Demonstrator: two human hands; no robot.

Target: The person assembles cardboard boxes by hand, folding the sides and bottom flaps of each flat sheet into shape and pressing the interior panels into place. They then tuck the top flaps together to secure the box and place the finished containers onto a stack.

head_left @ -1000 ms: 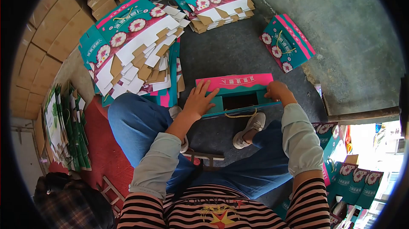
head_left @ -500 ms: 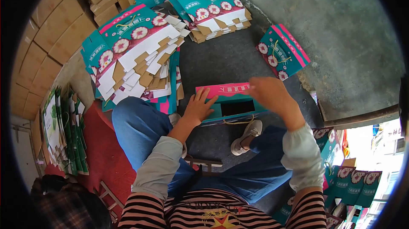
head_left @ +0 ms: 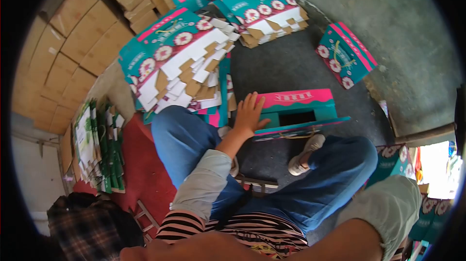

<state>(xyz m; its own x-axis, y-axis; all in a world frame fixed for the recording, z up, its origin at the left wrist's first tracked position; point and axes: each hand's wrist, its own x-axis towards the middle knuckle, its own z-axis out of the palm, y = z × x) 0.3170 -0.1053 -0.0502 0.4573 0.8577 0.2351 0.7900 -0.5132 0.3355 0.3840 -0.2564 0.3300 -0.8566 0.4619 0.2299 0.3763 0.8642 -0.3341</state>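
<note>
A teal and pink gift box [head_left: 295, 98] stands upright on the dark floor between my feet, with a dark opening in its top. My left hand [head_left: 248, 115] lies against the box's left end, its fingers spread. Bent across the bottom of the view, my right arm brings my right hand [head_left: 170, 250] close to the camera. That hand's fingers are mostly cut off by the lower edge, so any grip is hidden. A rope handle [head_left: 310, 131] runs along the near side of the box.
Flattened teal cartons [head_left: 167, 42] lie stacked at upper left, beside a second stack [head_left: 259, 11]. A closed teal box [head_left: 345, 56] sits to the right. Brown cartons [head_left: 73, 62] line the left wall. Green-white folded cartons [head_left: 99, 144] stand on the red floor covering [head_left: 138, 156].
My right hand has left the pink flap and swung down and left, close to the camera. My left hand remains on the box's left end. The view has shifted.
</note>
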